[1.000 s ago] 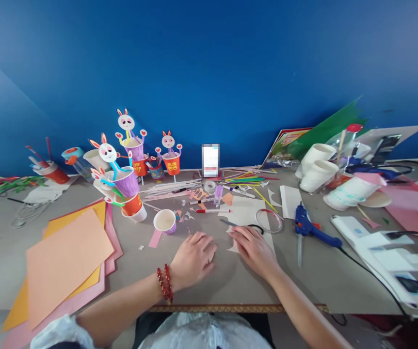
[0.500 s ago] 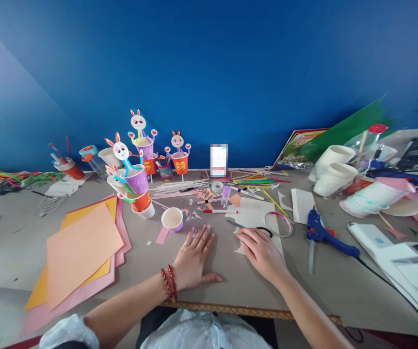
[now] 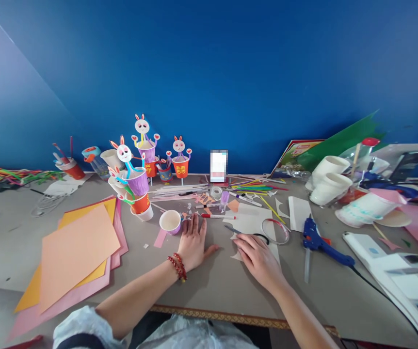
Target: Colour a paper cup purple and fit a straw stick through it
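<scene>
Left hand point(image 3: 192, 245), lower centre, flat and unclenched beside a paper cup point(image 3: 170, 222); right hand point(image 3: 257, 258), right of centre, covering scissors point(image 3: 231, 229), grip unclear to me; I advise light pressure, avoiding their edges.

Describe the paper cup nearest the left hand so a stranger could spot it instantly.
Below the blue wall is a gray table with a rabbit-topped stack of cups on the left. Between that stack and the left hand stands a purple paper cup, pale inside, near a pink strip. Unlike the purple cup in the stack, it carries no rabbit.
</scene>
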A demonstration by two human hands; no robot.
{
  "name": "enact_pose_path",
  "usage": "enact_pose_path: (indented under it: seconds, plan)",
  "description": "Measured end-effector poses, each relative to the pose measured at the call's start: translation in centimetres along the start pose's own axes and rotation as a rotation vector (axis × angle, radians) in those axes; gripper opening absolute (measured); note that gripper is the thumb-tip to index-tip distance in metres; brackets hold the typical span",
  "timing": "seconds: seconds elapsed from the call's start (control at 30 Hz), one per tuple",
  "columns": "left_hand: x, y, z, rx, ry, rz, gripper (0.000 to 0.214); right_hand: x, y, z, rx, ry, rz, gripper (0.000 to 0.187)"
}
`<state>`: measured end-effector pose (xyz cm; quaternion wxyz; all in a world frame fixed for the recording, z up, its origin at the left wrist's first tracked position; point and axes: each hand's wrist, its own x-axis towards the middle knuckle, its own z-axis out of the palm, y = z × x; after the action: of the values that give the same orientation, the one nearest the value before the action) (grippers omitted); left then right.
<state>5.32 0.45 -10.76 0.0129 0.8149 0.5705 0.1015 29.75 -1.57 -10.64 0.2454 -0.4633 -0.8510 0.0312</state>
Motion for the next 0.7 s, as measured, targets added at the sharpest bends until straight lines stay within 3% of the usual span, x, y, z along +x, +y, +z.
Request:
enact_pose_path:
  seconds: [0.17,0.33,0.5,0.6,0.7]
  plan:
    - [-3.3,0.8,-2.7,-0.091,-0.059,0.156,0.083,0.0,0.2,-0.1,0.024,-0.004,-0.002,0.033]
    - [-3.7,0.6,-5.2,-0.273,-0.001,0.168,0.042,0.0,0.2,-0.2,0.049,-0.024,0.006,0.035]
    - [-2.1,-0.4,-4.3,-0.475,0.184,0.144,0.02,0.0,0.1,-0.2,0.044,-0.012,0.001,0.033]
    - [-2.2,-0.3,-3.9,-0.502,0.173,0.18,0.022,0.0,0.1,-0.3,0.041,-0.028,-0.002,0.034]
    - [-2.5,0.1,-3.9,-0.357,0.099,0.246,0.034,-0.1,0.2,-0.2,0.038,-0.025,-0.005,0.034]
